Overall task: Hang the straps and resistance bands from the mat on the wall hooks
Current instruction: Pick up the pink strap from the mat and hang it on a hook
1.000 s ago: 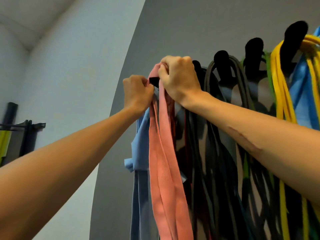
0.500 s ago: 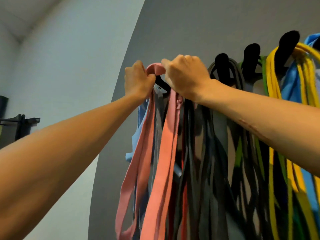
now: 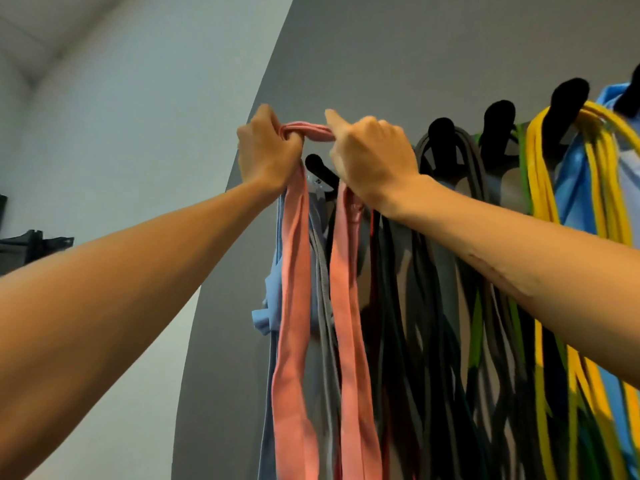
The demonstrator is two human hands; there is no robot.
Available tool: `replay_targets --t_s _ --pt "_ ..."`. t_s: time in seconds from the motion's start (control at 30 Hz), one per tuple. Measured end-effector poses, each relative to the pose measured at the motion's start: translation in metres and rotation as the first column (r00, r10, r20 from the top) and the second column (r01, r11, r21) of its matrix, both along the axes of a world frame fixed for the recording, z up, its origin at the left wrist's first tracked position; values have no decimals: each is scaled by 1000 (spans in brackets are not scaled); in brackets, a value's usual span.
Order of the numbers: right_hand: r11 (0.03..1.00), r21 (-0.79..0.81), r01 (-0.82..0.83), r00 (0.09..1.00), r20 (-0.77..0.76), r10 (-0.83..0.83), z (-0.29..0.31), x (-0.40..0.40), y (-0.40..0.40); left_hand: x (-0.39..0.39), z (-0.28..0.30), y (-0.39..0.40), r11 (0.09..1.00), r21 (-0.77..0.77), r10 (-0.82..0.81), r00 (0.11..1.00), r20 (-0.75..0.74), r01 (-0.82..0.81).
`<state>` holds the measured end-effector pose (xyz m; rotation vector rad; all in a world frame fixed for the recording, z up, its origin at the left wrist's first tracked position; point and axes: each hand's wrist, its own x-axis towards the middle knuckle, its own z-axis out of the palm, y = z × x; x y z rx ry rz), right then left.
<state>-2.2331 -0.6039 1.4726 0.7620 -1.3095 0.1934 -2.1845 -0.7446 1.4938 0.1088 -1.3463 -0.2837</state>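
Left hand [image 3: 268, 152], right hand [image 3: 372, 157] grip pink strap [image 3: 294, 271]: top span horizontal above hook [image 3: 320, 169], tails hang vertical.

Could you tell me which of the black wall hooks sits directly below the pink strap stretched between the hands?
The leftmost black hook, between the two hands, under the pink strap; the others stand further right.

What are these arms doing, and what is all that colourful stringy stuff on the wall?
No machine here: the picture comes from a camera worn on a person's head, looking up along their own arms. The left hand and right hand each grip the top of a pink strap, stretched between them just above a black wall hook. Its two ends hang down. Beside it more hooks already carry exercise bands: black bands, yellow bands and a blue strap. The wall is grey.
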Motion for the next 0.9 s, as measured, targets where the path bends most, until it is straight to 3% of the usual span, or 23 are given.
replay_targets --t_s 0.13,0.27,0.47,0.67,0.77,0.9 --pt "993 101 59 998 20 -61 -8 -5 -6 -6 2 0 999 50 -9 960 279 -5" --pt "980 182 85 987 117 -108 -29 -16 -16 -12 -8 -6 999 -30 -4 900 435 19" --pt "976 197 94 949 277 -148 -29 -21 -27 -29 -16 -13 996 -39 -51 903 427 75" --pt "946 273 173 900 348 -264 -29 -43 -22 -52 -30 -5 978 -208 99 830 548 20" --pt "933 326 155 872 399 -284 -35 -42 -9 -40 -30 -2 983 -179 72 805 589 43" --pt "860 460 221 929 170 -330 -74 -32 15 -11 -64 3 951 -220 -34 777 629 219"
